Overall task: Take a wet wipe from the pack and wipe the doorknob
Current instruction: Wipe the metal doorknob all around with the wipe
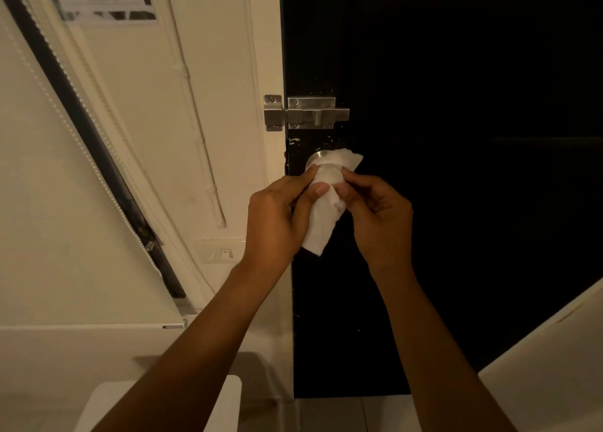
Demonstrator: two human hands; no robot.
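While both hands pinch it, wet wipe [326, 183] drapes doorknob [318, 159].

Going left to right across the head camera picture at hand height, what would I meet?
Window blind → light switch → left hand → wet wipe → right hand → dark door.

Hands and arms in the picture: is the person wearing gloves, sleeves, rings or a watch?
No. The left hand and the right hand are both bare, with no gloves, rings or watch showing. Both forearms are uncovered all the way down to the picture's bottom edge, so no sleeves show. The fingernails are short.
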